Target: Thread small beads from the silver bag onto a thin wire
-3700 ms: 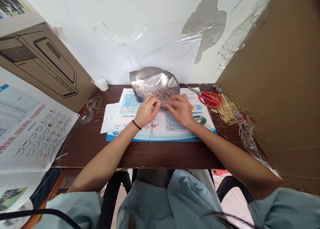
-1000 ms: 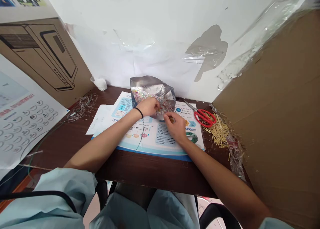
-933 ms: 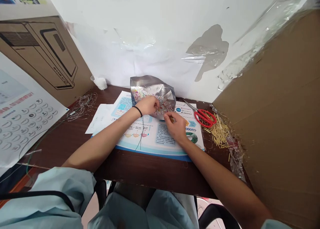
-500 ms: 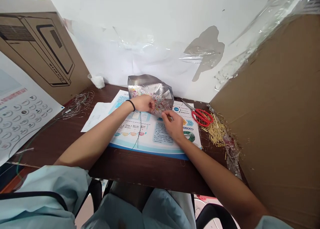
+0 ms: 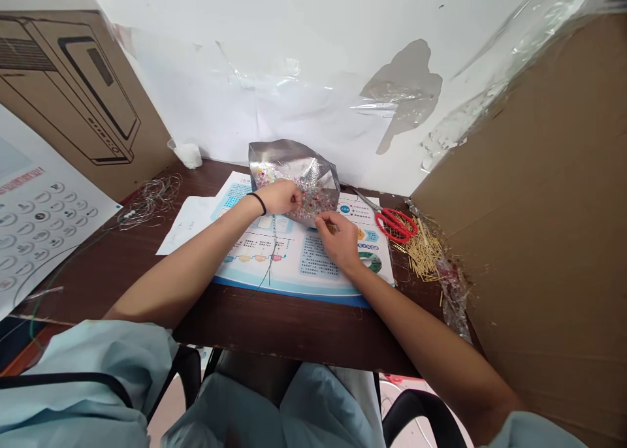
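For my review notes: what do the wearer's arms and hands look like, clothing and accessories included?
Both hands, left and right, are bare, without gloves. A thin black band circles the left wrist. Loose, light blue-green sleeves leave the forearms uncovered.

- The left hand (image 5: 280,197), a black band (image 5: 257,203) at its wrist, curls its fingers over the beads (image 5: 313,203) in that silvery bag (image 5: 289,150).
- The right hand (image 5: 341,240) pinches thumb to forefinger at the bag's near edge — what's in there, I can't tell.
- Dark thread (image 5: 274,244) lies across the printed sheet (image 5: 318,265).
- Red-handled scissors (image 5: 396,224) rest by gold sticks (image 5: 422,255) on the desk (image 5: 294,327).
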Motion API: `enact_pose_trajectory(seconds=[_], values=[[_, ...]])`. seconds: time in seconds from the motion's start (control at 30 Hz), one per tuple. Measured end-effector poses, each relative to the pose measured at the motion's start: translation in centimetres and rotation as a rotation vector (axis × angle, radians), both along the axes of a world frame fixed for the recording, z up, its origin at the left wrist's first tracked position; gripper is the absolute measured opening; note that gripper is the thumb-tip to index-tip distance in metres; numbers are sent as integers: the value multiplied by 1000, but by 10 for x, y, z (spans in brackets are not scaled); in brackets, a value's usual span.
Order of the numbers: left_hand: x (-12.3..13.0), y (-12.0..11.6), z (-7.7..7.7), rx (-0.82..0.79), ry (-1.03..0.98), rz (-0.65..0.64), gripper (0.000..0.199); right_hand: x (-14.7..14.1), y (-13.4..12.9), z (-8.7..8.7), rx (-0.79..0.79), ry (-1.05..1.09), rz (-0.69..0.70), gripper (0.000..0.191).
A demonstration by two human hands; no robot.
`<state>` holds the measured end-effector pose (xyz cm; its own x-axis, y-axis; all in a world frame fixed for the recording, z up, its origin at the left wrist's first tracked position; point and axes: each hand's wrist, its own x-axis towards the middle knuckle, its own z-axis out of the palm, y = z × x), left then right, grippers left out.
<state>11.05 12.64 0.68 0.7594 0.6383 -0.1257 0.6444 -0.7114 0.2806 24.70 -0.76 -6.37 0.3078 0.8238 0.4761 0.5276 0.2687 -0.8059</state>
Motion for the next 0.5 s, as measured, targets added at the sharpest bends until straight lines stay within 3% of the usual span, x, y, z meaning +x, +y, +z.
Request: enact_pose_trajectory(seconds=[0.2,0.5], values=[[0,-4,6,-31,29,34,17,1,0,1,-6,1,3,19],[1,1,-1,-17,-21,1,14,1,0,1,-9,-2,1,21]])
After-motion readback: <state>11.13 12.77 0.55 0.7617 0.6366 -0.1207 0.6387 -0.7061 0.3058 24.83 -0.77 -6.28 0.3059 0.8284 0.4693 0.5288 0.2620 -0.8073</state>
